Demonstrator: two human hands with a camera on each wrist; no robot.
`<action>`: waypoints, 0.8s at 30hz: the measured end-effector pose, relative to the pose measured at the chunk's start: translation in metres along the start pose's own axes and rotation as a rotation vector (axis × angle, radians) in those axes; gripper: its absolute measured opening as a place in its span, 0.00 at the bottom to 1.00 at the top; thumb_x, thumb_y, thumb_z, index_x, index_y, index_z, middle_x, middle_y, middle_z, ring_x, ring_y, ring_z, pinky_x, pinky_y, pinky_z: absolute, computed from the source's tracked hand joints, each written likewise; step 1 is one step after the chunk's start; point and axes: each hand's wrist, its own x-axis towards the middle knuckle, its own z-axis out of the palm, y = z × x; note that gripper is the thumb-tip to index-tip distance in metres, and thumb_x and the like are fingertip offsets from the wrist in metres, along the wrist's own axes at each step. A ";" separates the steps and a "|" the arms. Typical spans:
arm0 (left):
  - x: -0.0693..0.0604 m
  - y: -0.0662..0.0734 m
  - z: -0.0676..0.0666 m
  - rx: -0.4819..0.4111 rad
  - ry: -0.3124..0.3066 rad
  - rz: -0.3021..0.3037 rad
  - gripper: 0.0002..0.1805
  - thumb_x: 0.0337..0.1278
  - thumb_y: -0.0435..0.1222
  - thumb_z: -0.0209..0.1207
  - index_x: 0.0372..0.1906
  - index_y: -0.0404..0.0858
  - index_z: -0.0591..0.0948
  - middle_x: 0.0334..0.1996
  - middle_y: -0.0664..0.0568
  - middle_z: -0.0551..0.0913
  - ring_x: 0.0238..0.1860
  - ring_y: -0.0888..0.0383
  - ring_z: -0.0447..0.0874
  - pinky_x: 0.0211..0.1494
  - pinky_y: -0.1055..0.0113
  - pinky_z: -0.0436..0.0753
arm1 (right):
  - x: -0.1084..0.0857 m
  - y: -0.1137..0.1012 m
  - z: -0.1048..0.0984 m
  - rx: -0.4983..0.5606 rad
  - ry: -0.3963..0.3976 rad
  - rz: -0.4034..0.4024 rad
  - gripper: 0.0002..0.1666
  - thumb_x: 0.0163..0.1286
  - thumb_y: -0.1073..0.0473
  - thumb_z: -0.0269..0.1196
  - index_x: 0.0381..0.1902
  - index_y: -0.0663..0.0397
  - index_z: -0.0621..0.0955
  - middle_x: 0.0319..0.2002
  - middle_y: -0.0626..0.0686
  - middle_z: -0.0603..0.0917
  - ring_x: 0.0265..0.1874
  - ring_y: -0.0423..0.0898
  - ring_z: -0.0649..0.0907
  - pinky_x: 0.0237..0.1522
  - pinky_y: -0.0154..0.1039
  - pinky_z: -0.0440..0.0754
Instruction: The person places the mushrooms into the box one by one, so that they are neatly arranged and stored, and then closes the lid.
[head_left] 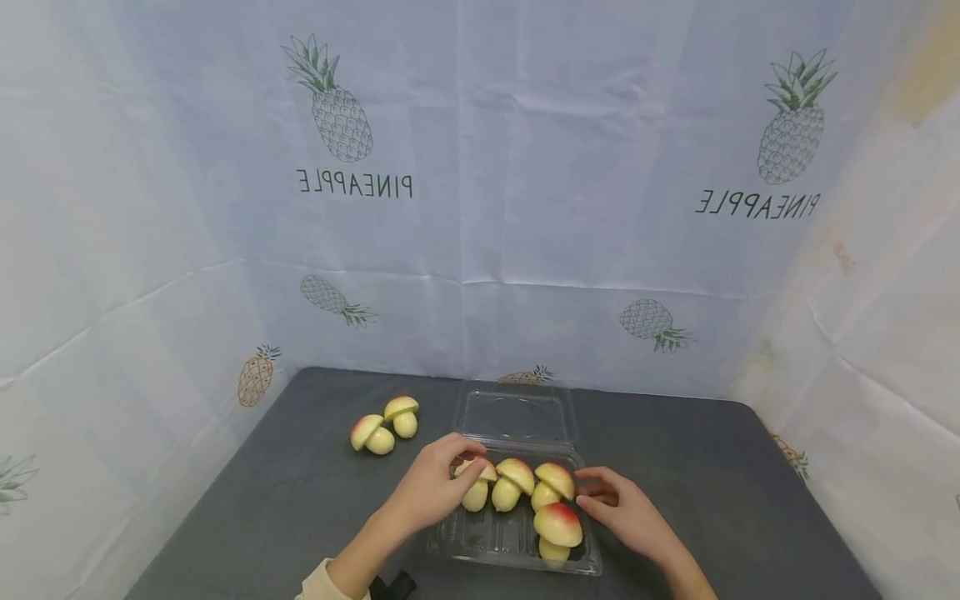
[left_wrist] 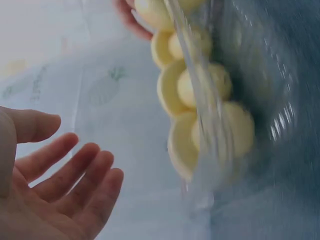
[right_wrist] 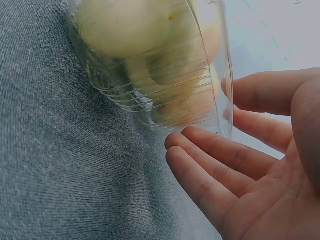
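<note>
A clear plastic clamshell box (head_left: 480, 537) lies on the table with its lid (head_left: 517, 414) folded back. Several yellow mushroom-shaped pieces with red-tinged caps sit inside: a row along the back, among them a middle one (head_left: 507, 485), and one (head_left: 558, 525) at the front right. My left hand (head_left: 431, 487) hovers over the box's left side, partly covering the leftmost piece (head_left: 474, 497); in the left wrist view its loosely bent fingers (left_wrist: 95, 175) hold nothing. At the box's right side is my right hand (head_left: 622, 510), its fingertips (right_wrist: 175, 150) close to the clear wall, contact unclear.
Two more mushroom-shaped pieces, one leaning sideways (head_left: 371, 435) and one upright (head_left: 402, 417), lie on the dark table (head_left: 300, 500) left of the box. A pineapple-print curtain (head_left: 525, 208) surrounds the table's back and sides. A small black object (head_left: 395, 586) is by the left sleeve.
</note>
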 end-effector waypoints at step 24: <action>-0.011 -0.080 -0.059 0.120 0.532 -0.053 0.06 0.64 0.30 0.66 0.44 0.33 0.86 0.39 0.48 0.86 0.42 0.50 0.85 0.45 0.52 0.86 | 0.002 0.001 0.001 0.004 0.011 0.001 0.29 0.74 0.51 0.65 0.65 0.62 0.75 0.52 0.57 0.84 0.52 0.58 0.84 0.48 0.50 0.86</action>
